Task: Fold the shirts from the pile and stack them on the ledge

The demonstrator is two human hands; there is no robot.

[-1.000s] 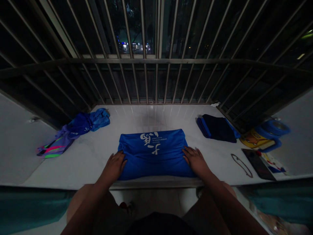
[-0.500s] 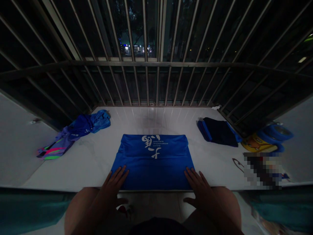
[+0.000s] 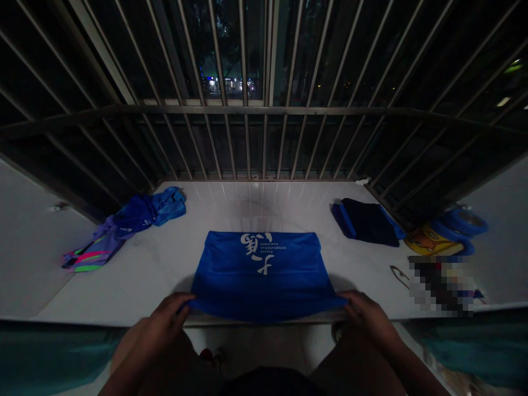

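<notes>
A blue shirt with white characters and small lettering lies folded on the white ledge in front of me. Its printing appears upside down from my side. My left hand pinches its near left corner, and my right hand pinches the near right corner. Between the two hands, the near edge is raised a little and sags in the middle at the ledge's front edge.
Crumpled blue and purple clothes lie at the left. Dark folded clothes rest at the right, near a yellow-and-blue item and a blurred-out patch. Metal bars close off the back. The white ledge ends above my knees.
Both hands were lying flat with fingers spread on the shirt's near sides. They have moved outward and closed on its near corners, lifting that edge slightly.
</notes>
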